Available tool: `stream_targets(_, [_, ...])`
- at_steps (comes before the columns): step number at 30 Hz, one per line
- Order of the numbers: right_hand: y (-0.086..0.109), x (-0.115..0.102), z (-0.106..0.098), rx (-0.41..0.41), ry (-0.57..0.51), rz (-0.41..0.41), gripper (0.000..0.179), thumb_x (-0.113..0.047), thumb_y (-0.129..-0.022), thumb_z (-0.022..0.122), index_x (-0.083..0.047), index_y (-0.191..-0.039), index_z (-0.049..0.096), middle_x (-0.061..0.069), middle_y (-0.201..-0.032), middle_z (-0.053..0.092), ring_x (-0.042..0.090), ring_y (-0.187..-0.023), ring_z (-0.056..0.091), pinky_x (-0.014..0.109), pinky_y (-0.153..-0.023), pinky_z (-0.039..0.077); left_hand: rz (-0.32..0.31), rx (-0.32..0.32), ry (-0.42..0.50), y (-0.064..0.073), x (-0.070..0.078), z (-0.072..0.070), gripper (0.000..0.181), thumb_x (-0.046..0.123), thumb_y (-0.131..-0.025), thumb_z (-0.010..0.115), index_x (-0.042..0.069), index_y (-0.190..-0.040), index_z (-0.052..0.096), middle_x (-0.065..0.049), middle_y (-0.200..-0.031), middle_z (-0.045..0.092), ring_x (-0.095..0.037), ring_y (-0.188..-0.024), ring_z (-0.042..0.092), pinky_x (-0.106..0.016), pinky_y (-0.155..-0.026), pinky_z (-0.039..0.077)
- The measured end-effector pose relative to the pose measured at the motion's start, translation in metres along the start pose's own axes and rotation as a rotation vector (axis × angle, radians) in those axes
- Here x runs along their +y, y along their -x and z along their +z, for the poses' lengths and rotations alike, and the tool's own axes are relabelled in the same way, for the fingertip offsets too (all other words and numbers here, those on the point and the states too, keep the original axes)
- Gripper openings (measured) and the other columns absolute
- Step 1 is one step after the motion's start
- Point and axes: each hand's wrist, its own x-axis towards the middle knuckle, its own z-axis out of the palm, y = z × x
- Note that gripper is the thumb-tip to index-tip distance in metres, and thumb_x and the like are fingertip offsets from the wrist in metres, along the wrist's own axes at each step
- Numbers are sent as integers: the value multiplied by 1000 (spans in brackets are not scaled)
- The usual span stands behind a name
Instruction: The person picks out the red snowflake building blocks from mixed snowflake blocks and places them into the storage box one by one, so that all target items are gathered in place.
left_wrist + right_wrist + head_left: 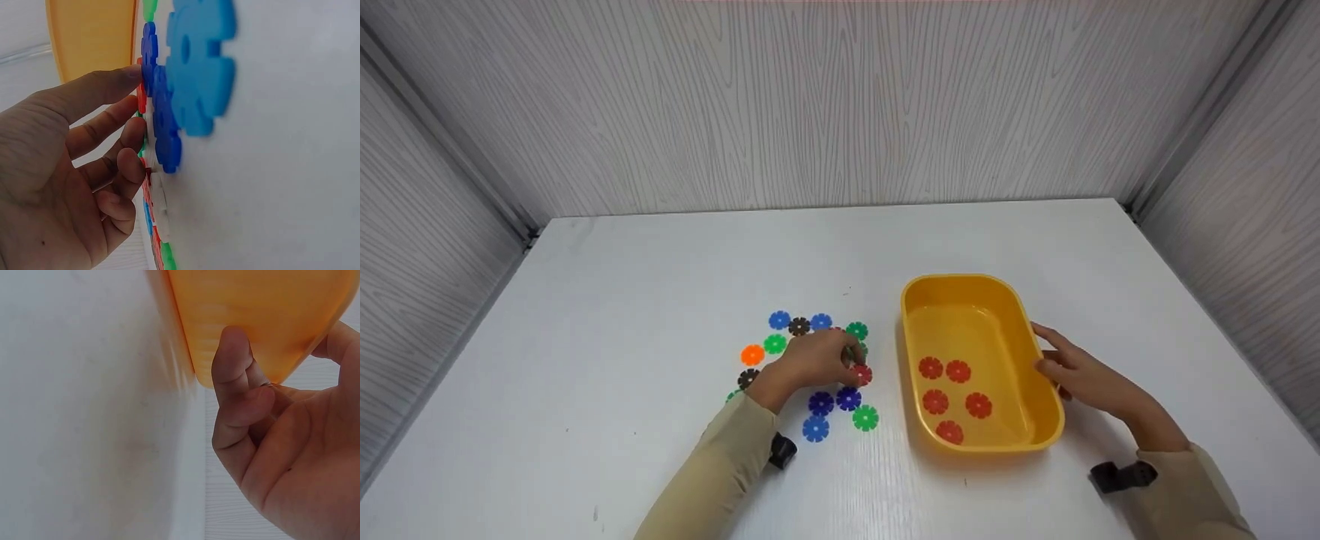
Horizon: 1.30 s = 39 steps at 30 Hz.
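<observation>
My left hand (814, 360) pinches a red snowflake disc (862, 374) between thumb and index finger, low over the white table. In the left wrist view that red disc (140, 89) shows edge-on at the fingertips, and the other fingers are loosely bent. Two dark blue discs (849, 398) lie just below the hand. To its right stands a yellow tub (960, 330) with several red discs (935, 401) lying flat inside. My right hand (1091, 379) grips the tub's right wall, thumb at the rim and fingers against the outside, as the right wrist view also shows.
Around the left hand lie more notched discs: an orange disc (752, 355), a green disc (865, 418), a light blue disc (815, 428), a brown disc (799, 326) and others, some partly covered by the hand. Wood-grained panels (840, 105) enclose the table's back and sides.
</observation>
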Motion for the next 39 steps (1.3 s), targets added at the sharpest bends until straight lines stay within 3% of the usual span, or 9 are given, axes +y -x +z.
stream_targets(12, [-1, 2, 0, 9, 1, 7, 62, -21, -101, 41, -12, -154, 10, 27, -130, 49, 14, -70, 47, 22, -61, 41, -9, -58, 75, -3, 1, -1, 22, 21, -83, 76, 18, -104, 69, 0, -89, 62, -17, -82, 56, -30, -79, 55])
stream_targets(16, [-1, 3, 1, 11, 9, -11, 61, -21, -101, 41, -12, -154, 11, 24, -122, 52, 14, -68, 46, 22, -61, 41, 0, -50, 80, -2, 2, 0, 26, 21, -82, 75, 17, -106, 66, 0, -90, 61, -18, -83, 56, -31, -81, 55])
stream_targets(20, [-1, 2, 2, 11, 16, -22, 60, -22, -102, 41, -13, -154, 12, 20, -115, 54, 15, -66, 46, 22, -60, 41, 20, -33, 35, -1, 3, 0, 29, 20, -81, 76, 20, -106, 62, 1, -89, 59, -19, -83, 55, -32, -81, 55])
stream_targets(24, [-1, 2, 2, 11, 21, -17, 61, -22, -102, 41, -13, -154, 12, 22, -118, 53, 16, -67, 47, 22, -61, 42, 49, -21, -38, -1, 1, 0, 31, 22, -80, 77, 24, -105, 58, 2, -89, 58, -19, -83, 55, -33, -80, 54])
stream_targets(27, [-1, 2, 2, 10, 19, -14, 61, -23, -102, 41, -13, -154, 11, 22, -120, 53, 16, -69, 48, 22, -61, 43, 65, -20, -42, 0, -1, -1, 32, 24, -80, 77, 25, -106, 58, 3, -90, 59, -19, -83, 55, -33, -80, 54])
stream_targets(31, [-1, 2, 2, 8, 13, -9, 62, -23, -102, 41, -13, -154, 11, 22, -119, 52, 15, -69, 48, 22, -62, 42, 101, -28, 58, 1, -5, -3, 28, 21, -82, 75, 24, -106, 59, 1, -88, 59, -18, -82, 56, -31, -77, 54])
stream_targets(35, [0, 1, 2, 8, 11, -5, 62, -23, -102, 41, -14, -155, 10, 21, -121, 52, 16, -71, 49, 22, -63, 43, 145, -48, 223, 1, -10, -3, 22, 18, -85, 72, 23, -103, 60, 0, -86, 57, -17, -75, 54, -27, -70, 52])
stream_targets(39, [0, 1, 2, 11, 11, -18, 61, -22, -102, 40, -13, -154, 11, 22, -120, 53, 16, -71, 49, 23, -63, 43, 183, -24, 347, 2, -15, -3, 21, 19, -87, 69, 22, -106, 60, 1, -84, 58, -15, -69, 52, -24, -64, 49])
